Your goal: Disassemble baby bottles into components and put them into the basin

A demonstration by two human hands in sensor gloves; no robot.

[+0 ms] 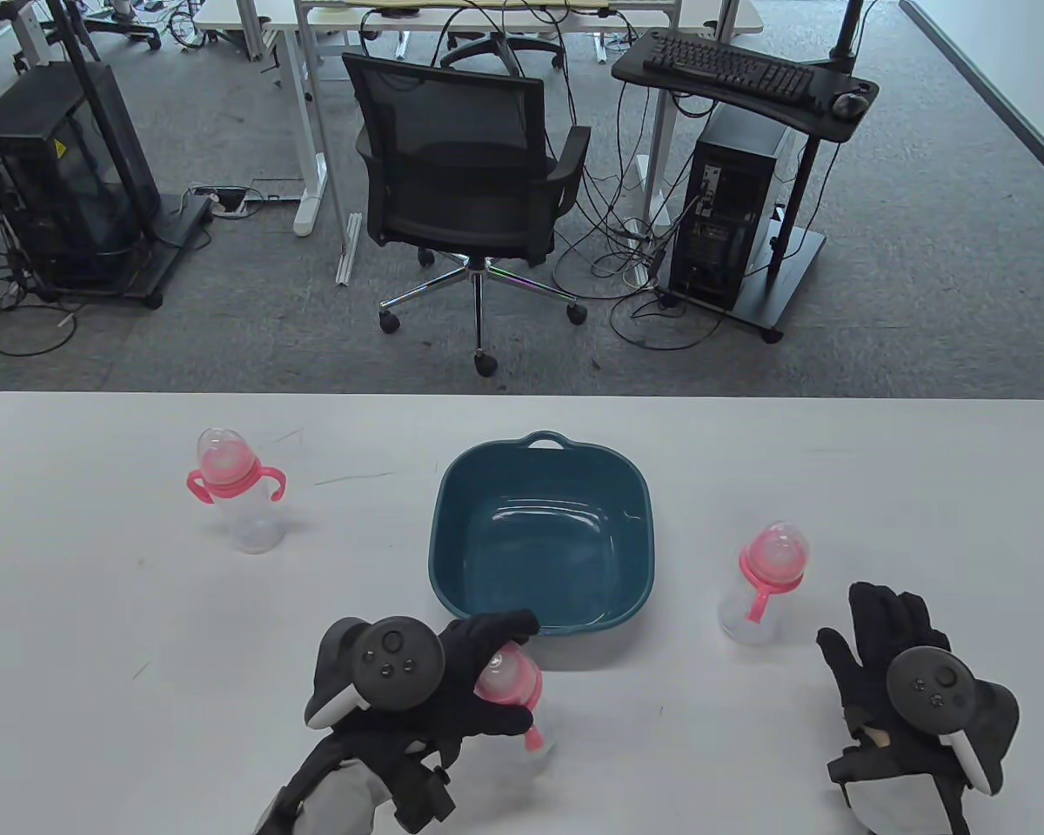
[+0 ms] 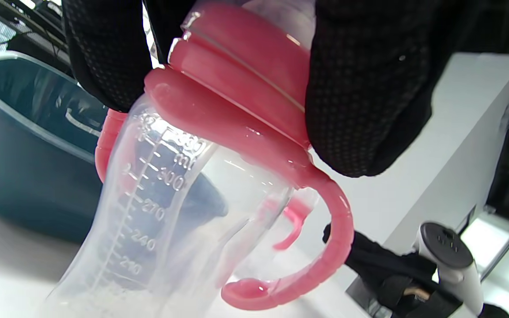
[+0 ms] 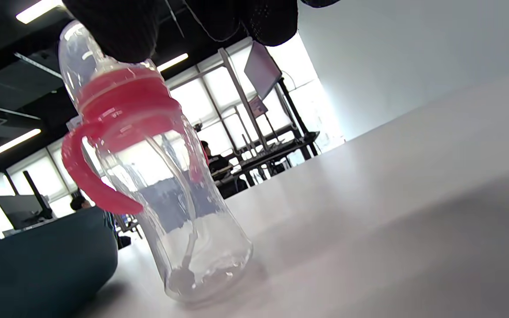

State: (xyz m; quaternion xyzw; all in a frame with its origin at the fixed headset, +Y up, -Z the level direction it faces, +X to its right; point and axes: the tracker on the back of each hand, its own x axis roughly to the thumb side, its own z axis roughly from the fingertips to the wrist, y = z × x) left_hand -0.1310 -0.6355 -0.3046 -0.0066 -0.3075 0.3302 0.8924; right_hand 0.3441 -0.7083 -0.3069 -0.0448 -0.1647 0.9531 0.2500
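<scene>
Three clear baby bottles with pink collars and handles stand on the white table. My left hand (image 1: 522, 670) grips the top of the near one (image 1: 506, 689), just in front of the teal basin (image 1: 452, 522). In the left wrist view, gloved fingers (image 2: 369, 88) curl round its pink collar (image 2: 237, 101); the basin (image 2: 16, 145) is behind it. My right hand (image 1: 861, 626) lies open with fingers straight, just right of the second bottle (image 1: 770, 565), apart from it. That bottle (image 3: 148, 176) stands upright in the right wrist view, beside the basin (image 3: 38, 265). The third bottle (image 1: 235, 496) stands at the far left.
The basin holds nothing I can see. Beyond the table's far edge (image 1: 522, 397) are an office chair (image 1: 470, 174), a computer cart (image 1: 739, 209) and cables on the carpet. My right hand (image 2: 396, 274) shows at the lower right of the left wrist view.
</scene>
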